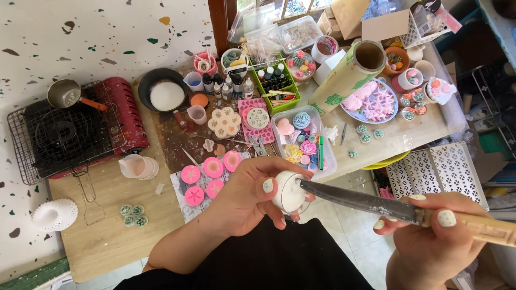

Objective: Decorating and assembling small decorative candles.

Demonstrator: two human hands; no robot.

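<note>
A white terrazzo floor (107,32) with coloured flecks fills the upper left of the frame. On it lies a low wooden board (107,236) running from left to centre. At the board's left edge sit a white ribbed lamp-like shade (54,214) and a black portable stove (64,134) under a wire rack, with a small metal pot (64,94) on its upper corner. Just right of the stove a black bowl (164,91) holds white matter, and pink round moulds (207,177) lie on a paper sheet at lower centre.

The left hand (250,196), at centre, has its fingers wrapped round a small white rounded cup (289,193), held off the board above pale tiles. A long metal blade (357,201) touches the cup's rim; the right hand (435,236), lower right, grips its wooden handle.

Behind the cup a clear tray (303,140) of coloured shapes stands near a paper roll (349,75). The crowded table (408,134) ends at the right, beside a white lattice panel (435,169). Bare board shows only at lower left.
</note>
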